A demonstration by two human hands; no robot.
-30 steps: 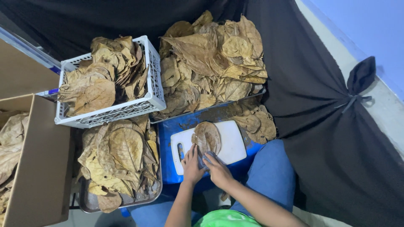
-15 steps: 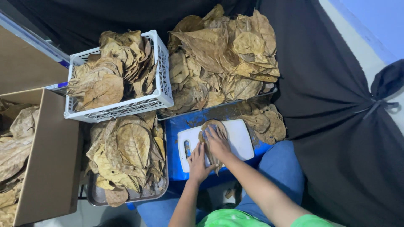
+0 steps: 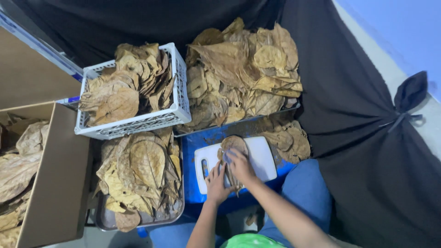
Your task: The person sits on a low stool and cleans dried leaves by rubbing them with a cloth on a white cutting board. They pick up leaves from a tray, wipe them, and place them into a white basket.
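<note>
Seemingly mid-wipe, my right hand (image 3: 240,164) presses a bluish cloth flat on a dried brown leaf (image 3: 232,146) lying on the white cutting board (image 3: 262,158), while my left hand (image 3: 215,183) pins the leaf's near end, fingers spread. Left of them, a metal tray (image 3: 106,220) holds leaves; beyond, a white basket (image 3: 138,123) and a heaped pile (image 3: 243,76); farthest left, a cardboard box (image 3: 59,183).

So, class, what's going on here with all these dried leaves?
A person presses both hands, left hand and right hand, on a dried leaf lying on a white cutting board. Around it sit a white basket, a metal tray and a cardboard box, all holding more leaves.
</note>
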